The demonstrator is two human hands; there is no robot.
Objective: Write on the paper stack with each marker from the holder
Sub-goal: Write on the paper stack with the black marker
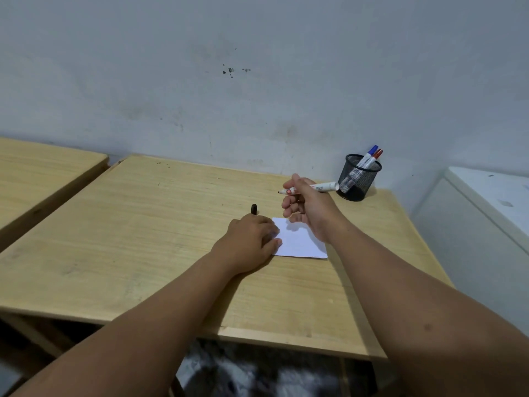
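right hand point(307, 209) grips uncapped marker point(323, 187), raised above paper stack point(303, 243) | left hand point(252, 239) flat, fingers pressing paper's left edge | black cap point(254, 209) on table point(128, 239) beside | holder point(357, 179) far right, two markers inside

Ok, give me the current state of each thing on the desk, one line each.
Black marker: uncapped, held above the table in the right hand, tip pointing left.
Black cap: off, standing on the table.
Paper stack: flat, no writing visible, left edge pinned by the left hand.
Mesh holder: upright.
Blue marker: capped, in the holder.
Red marker: capped, in the holder.
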